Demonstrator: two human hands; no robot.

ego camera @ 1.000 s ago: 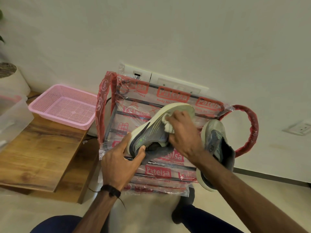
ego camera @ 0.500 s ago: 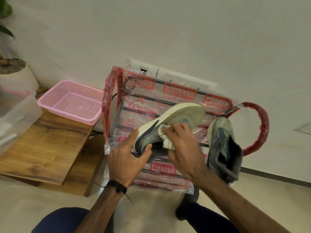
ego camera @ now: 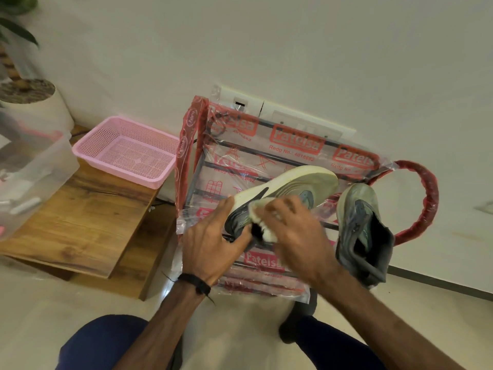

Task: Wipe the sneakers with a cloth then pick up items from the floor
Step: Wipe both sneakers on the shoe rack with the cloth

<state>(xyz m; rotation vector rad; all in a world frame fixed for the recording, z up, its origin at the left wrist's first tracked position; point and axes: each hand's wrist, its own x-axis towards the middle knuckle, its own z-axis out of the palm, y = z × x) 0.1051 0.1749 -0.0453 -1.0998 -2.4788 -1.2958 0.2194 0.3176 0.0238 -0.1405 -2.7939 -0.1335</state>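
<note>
While the left hand (ego camera: 213,244) grips the sneaker (ego camera: 282,193), the right hand (ego camera: 296,236) has slid the cloth (ego camera: 262,222) heelward, gripping it; wiping continues.

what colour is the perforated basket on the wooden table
Pink. The basket shows clearly in the head view, resting on the wooden table.
</note>
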